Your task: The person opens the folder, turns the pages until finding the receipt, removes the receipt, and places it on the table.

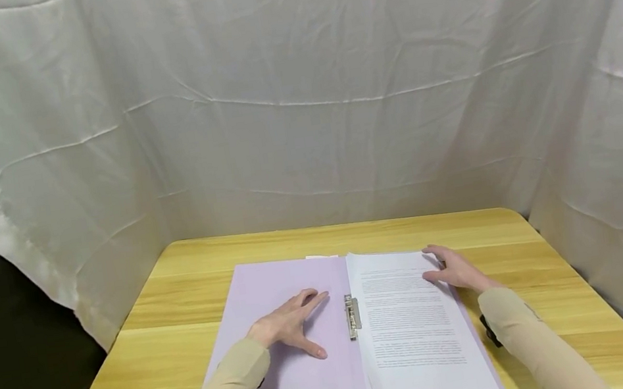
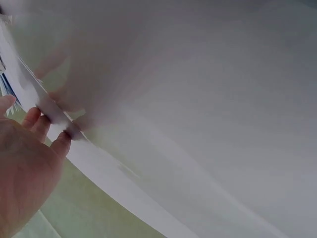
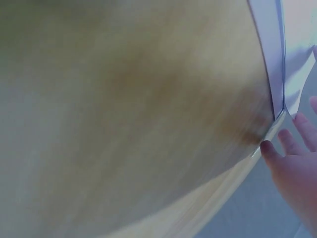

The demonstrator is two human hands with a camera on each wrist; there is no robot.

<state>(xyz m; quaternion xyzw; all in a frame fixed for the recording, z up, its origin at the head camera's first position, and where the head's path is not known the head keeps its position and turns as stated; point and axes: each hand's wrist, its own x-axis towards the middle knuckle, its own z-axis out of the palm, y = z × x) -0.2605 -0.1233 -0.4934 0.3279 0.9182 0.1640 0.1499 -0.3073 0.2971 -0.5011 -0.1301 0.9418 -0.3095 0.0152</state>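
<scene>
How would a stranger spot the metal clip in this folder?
On the yellowish wooden table lies an open lilac folder. Near its middle, at the left edge of the printed pages, sits the metal clip. Unlike the flat lilac and white surfaces beside it, it's silvery and shiny.

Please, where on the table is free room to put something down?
Bare table shows left of the open folder, behind it toward the curtain, and right of the right sleeve. The folder is crowded: papers on its right side, left hand and right hand over it.
</scene>
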